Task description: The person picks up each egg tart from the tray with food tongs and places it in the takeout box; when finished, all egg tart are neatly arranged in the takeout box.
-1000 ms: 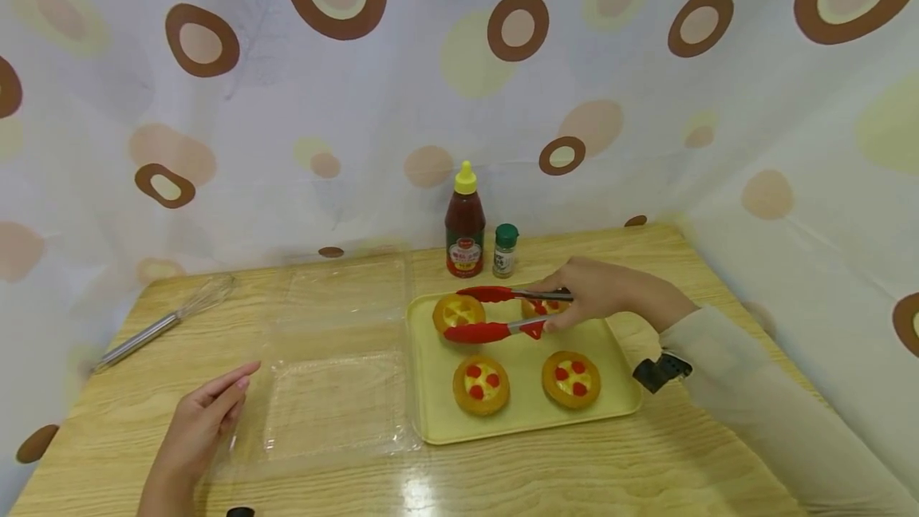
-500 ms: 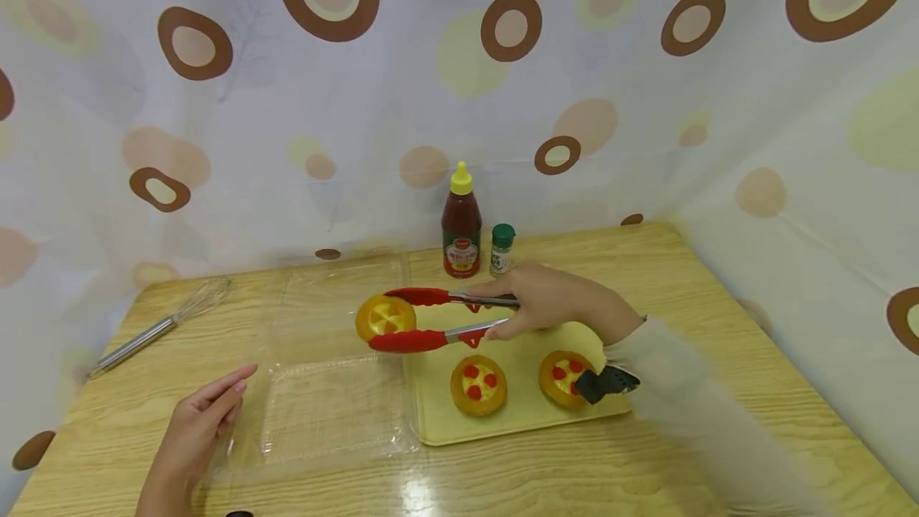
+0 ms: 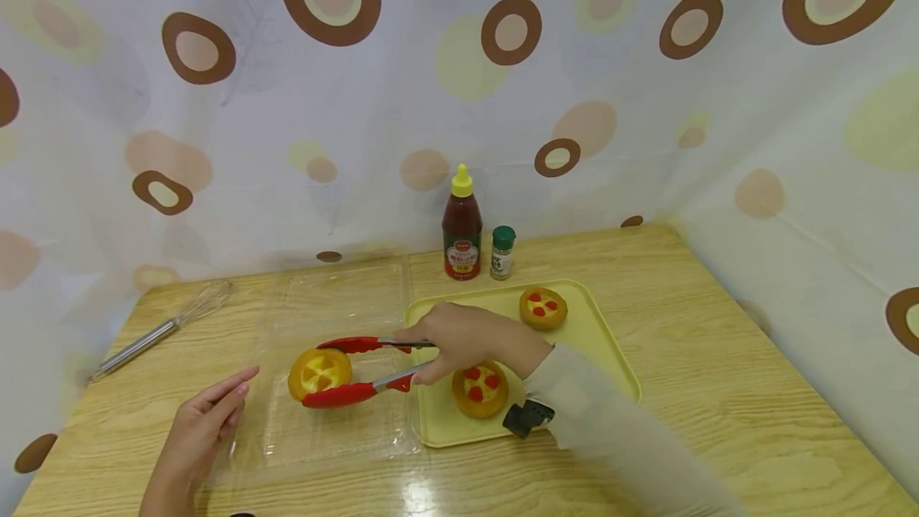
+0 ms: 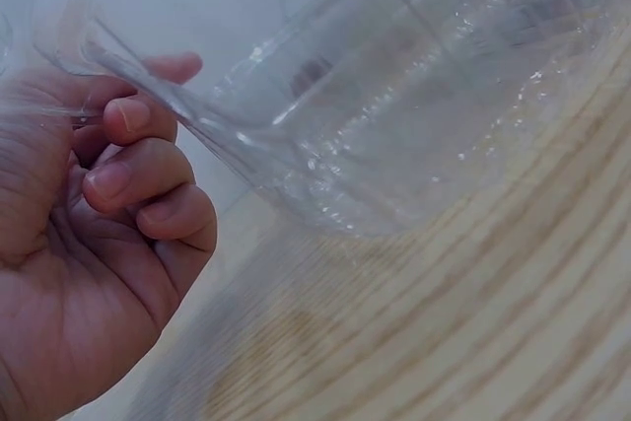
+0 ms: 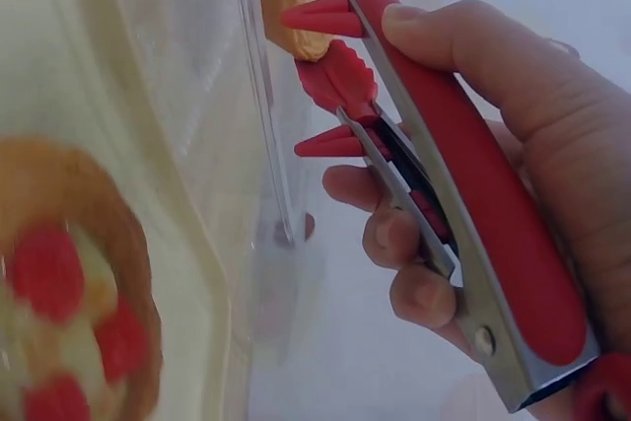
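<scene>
My right hand [image 3: 459, 337] grips red-tipped metal tongs [image 5: 463, 165] by the handles. Between the tong tips is a small round pastry [image 3: 319, 374] with yellow filling and wedge-shaped pieces on top. It is over the near half of an open clear plastic container [image 3: 337, 437]; whether it touches the bottom I cannot tell. At the container's left edge my left hand [image 3: 197, 429] pinches the thin rim between thumb and index finger, the other fingers curled, as the left wrist view [image 4: 108, 234] shows.
Right of the container lies a yellow tray [image 3: 610, 341] with red-dotted pastries [image 3: 543, 309], partly behind my right arm. A red sauce bottle [image 3: 463, 234] and a green-capped shaker [image 3: 502, 252] stand behind. A whisk [image 3: 161, 332] lies at far left.
My right hand has carried the pastry in the tongs leftward from the tray's back left corner, then down over the container's near half. My left hand has stayed at the container's edge.
</scene>
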`<state>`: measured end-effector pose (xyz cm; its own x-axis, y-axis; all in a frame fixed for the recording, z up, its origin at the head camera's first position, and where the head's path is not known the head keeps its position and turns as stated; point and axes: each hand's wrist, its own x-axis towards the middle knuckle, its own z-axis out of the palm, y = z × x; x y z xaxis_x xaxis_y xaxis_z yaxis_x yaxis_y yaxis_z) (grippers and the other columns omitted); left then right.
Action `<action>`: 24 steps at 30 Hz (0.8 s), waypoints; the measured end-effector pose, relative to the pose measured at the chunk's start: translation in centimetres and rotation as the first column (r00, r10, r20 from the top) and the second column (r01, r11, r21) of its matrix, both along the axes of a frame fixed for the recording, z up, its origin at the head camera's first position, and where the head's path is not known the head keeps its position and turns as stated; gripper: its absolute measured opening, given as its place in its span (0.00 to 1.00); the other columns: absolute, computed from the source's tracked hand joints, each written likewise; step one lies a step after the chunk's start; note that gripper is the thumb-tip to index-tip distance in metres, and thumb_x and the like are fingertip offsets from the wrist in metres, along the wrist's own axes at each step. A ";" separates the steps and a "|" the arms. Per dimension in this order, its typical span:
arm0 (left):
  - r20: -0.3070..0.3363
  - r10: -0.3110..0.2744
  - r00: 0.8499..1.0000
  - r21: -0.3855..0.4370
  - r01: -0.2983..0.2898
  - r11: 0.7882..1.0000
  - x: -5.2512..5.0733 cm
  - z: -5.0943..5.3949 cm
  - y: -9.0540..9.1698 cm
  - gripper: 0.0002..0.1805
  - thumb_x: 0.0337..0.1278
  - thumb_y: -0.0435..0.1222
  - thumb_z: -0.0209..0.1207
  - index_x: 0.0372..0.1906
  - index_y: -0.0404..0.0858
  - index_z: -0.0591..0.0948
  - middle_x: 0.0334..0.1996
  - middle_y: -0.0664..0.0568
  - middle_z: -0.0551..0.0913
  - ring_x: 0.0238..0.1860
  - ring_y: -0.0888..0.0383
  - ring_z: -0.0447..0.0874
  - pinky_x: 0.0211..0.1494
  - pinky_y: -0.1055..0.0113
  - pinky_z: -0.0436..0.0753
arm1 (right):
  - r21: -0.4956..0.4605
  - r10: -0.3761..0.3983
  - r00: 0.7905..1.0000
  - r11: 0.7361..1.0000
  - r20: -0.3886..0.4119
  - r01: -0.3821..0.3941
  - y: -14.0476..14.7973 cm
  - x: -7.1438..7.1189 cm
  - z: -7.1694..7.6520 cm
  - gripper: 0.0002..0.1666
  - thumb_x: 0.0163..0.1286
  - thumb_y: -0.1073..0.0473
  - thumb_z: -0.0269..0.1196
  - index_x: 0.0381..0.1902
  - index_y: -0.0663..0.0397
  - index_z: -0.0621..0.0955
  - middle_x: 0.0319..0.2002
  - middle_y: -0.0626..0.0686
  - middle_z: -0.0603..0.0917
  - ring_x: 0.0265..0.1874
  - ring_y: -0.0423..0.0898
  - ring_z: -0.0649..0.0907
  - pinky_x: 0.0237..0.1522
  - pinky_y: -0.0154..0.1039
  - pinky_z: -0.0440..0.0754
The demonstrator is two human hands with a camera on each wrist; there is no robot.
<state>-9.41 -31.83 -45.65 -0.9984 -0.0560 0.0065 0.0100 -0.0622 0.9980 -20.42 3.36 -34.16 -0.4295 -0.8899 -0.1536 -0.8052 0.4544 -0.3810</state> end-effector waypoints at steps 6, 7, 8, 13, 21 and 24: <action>0.012 0.003 1.000 0.015 -0.003 1.000 0.0 0.0 0.1 0.18 0.70 0.32 0.50 0.47 0.56 0.85 0.17 0.61 0.68 0.21 0.55 0.51 0.22 0.62 0.50 | 0.033 -0.001 0.996 0.999 -0.094 0.004 -2.2 0.9 -0.7 0.35 0.61 0.46 0.67 0.63 0.52 0.74 0.25 0.44 0.79 0.16 0.37 0.67 0.19 0.25 0.63; 0.017 0.002 1.000 0.016 -0.002 1.000 0.0 0.1 0.0 0.18 0.70 0.32 0.50 0.47 0.57 0.85 0.17 0.60 0.68 0.20 0.55 0.51 0.23 0.62 0.50 | 0.041 -0.002 0.994 0.999 -0.110 0.006 -2.6 1.0 -0.8 0.35 0.61 0.46 0.67 0.63 0.52 0.75 0.23 0.44 0.78 0.16 0.37 0.66 0.18 0.25 0.63; 0.022 0.001 1.000 0.021 -0.002 1.000 0.0 0.1 0.1 0.18 0.70 0.32 0.50 0.47 0.57 0.85 0.17 0.60 0.68 0.20 0.55 0.51 0.22 0.63 0.50 | 0.047 -0.001 0.992 0.999 -0.125 0.007 -2.9 1.1 -0.9 0.35 0.61 0.46 0.67 0.63 0.52 0.75 0.20 0.44 0.75 0.15 0.37 0.65 0.18 0.25 0.62; 0.019 -0.001 1.000 0.035 0.000 0.999 0.0 0.0 0.1 0.18 0.70 0.32 0.50 0.47 0.56 0.85 0.17 0.60 0.68 0.21 0.55 0.50 0.22 0.63 0.50 | 0.058 -0.021 0.990 0.998 -0.143 0.030 -4.2 1.3 -1.9 0.34 0.60 0.45 0.66 0.63 0.50 0.75 0.18 0.42 0.68 0.15 0.37 0.64 0.17 0.26 0.60; 0.024 0.014 1.000 0.034 -0.015 0.999 0.0 0.0 0.1 0.17 0.69 0.32 0.50 0.46 0.56 0.85 0.17 0.60 0.68 0.20 0.57 0.53 0.23 0.62 0.50 | 0.069 -0.052 0.980 0.995 -0.192 0.066 -5.5 1.4 -3.3 0.34 0.60 0.42 0.66 0.62 0.49 0.76 0.18 0.43 0.68 0.18 0.38 0.68 0.19 0.27 0.63; 0.031 0.028 0.999 0.034 -0.029 0.999 0.1 0.0 0.1 0.17 0.69 0.32 0.51 0.45 0.56 0.86 0.17 0.60 0.68 0.19 0.60 0.55 0.24 0.62 0.50 | 0.071 -0.056 0.977 0.995 -0.205 0.072 -5.9 1.5 -3.4 0.34 0.60 0.41 0.66 0.62 0.49 0.76 0.17 0.43 0.68 0.18 0.38 0.68 0.20 0.27 0.66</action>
